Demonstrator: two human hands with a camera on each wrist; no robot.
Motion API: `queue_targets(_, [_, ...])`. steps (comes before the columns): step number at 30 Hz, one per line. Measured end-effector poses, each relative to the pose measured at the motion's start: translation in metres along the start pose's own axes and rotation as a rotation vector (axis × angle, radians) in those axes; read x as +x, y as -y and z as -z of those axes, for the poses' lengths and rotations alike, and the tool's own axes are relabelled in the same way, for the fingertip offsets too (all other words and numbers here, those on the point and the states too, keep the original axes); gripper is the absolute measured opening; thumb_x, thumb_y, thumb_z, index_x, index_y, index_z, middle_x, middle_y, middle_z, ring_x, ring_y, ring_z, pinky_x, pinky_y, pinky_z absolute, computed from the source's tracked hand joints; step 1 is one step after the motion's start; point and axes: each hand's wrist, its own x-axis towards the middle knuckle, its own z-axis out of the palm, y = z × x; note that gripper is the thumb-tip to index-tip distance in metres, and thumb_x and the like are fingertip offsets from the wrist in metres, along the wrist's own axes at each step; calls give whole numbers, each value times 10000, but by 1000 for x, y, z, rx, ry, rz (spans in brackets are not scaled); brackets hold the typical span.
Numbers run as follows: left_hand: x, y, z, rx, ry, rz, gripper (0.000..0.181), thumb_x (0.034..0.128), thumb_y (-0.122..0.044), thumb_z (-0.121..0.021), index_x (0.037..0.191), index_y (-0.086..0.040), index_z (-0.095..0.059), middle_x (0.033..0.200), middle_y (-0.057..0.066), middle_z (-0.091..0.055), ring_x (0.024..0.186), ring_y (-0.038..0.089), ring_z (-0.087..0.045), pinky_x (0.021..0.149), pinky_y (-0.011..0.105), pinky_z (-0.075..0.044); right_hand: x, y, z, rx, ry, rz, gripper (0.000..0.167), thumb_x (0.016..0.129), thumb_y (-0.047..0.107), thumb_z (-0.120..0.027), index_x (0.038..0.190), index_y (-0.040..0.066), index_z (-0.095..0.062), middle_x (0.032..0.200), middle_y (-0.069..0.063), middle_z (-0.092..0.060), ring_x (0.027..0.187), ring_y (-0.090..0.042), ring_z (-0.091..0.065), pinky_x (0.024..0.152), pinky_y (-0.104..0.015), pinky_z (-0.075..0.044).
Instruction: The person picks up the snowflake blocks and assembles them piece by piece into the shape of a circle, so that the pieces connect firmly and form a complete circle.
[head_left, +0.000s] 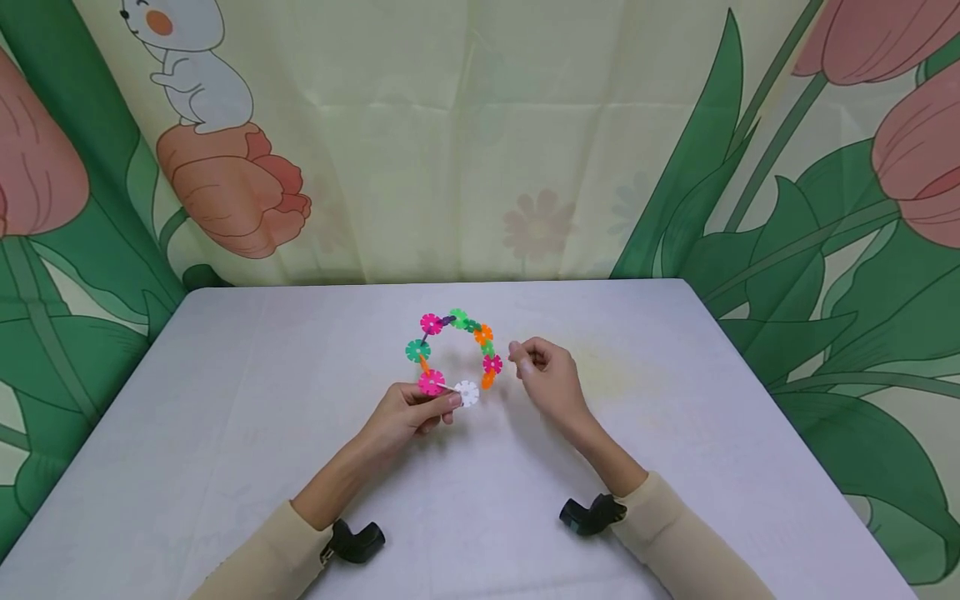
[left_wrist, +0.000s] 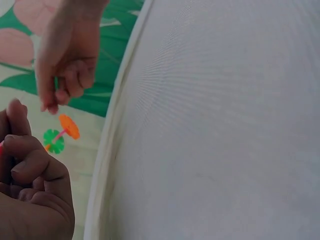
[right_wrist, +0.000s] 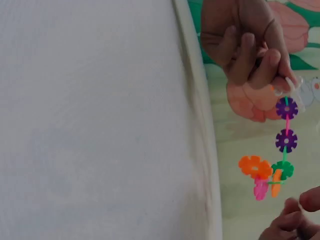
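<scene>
A ring-shaped chain of colourful notched plastic snowflake discs (head_left: 417, 351) is held up above the table. My left hand (head_left: 416, 410) pinches its white disc (head_left: 467, 393) between thumb and fingers, close to a pink disc (head_left: 431, 382). In the right wrist view, the white disc (right_wrist: 296, 94) shows at the left fingertips, above two purple discs (right_wrist: 286, 141). My right hand (head_left: 551, 379) is just right of the chain's orange end disc (head_left: 488, 380), apart from it. Its fingers are curled with thumb and index tips together, and I see nothing between them.
A white cloth covers the table (head_left: 300, 358). Behind it hangs a curtain (head_left: 450, 167) printed with tulips, leaves and a rabbit on a carrot. A black wrist camera (head_left: 358, 542) is on the left sleeve and another black camera (head_left: 592, 515) on the right.
</scene>
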Motion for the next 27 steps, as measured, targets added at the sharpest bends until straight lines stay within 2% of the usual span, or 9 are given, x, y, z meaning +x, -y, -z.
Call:
queue_targets(2, [-1, 0, 0, 3, 10, -6, 381, 1001, -250, -744, 1098, 117, -728, 724, -28, -671, 599, 120, -395, 549, 217, -300, 4, -5, 1, -12, 20, -77, 282, 1067, 242, -619, 1185, 8, -725, 953, -157, -717, 748, -189, -607, 629, -228, -483])
queue_targets(5, [-1, 0, 0, 5, 19, -7, 379, 1004, -252, -740, 1106, 113, -728, 722, -42, -671, 596, 119, -393, 543, 216, -295, 7, -9, 2, 41, 156, -191, 376, 1075, 247, -603, 1389, 45, -650, 1202, -176, -739, 928, -220, -719, 769, -260, -606])
queue_targets(7, [-2, 0, 0, 3, 23, -6, 389, 1004, -260, -740, 1108, 115, -725, 724, -49, -672, 596, 120, -395, 545, 218, -296, 8, -11, 1, 120, 246, -238, 426, 1087, 256, -587, 1452, 37, -602, 1288, -194, -721, 1006, -249, -759, 844, -314, -641])
queue_targets(9, [-2, 0, 0, 1, 25, -4, 393, 1004, -265, -741, 1113, 112, -725, 723, -62, -675, 595, 120, -398, 550, 215, -300, 9, -13, 1, 197, 311, -258, 432, 1091, 255, -587, 1449, 15, -596, 1312, -201, -718, 1057, -264, -771, 894, -351, -643])
queue_targets(14, [-2, -1, 0, 4, 27, -14, 389, 1006, -254, -737, 1119, 118, -723, 722, -66, -678, 591, 120, -397, 547, 216, -302, 9, -14, 2, 324, 386, -244, 360, 1088, 166, -587, 1365, -61, -622, 1191, -209, -770, 1041, -262, -798, 920, -387, -639])
queue_targets(20, [-1, 0, 0, 7, 24, -16, 390, 1002, -256, -743, 1121, 115, -725, 721, -66, -677, 585, 121, -393, 542, 210, -300, 6, -6, 6, 406, 398, -270, 367, 1075, 180, -618, 1356, -55, -615, 1127, -87, -780, 1005, -199, -807, 900, -323, -637])
queue_targets(27, [0, 0, 1, 13, 11, -11, 398, 995, -275, -753, 1126, 100, -738, 716, -68, -685, 596, 126, -401, 541, 221, -304, 2, 3, 11, 505, 409, -257, 285, 1062, 159, -643, 1242, -61, -635, 1051, -47, -780, 962, -168, -807, 888, -309, -636])
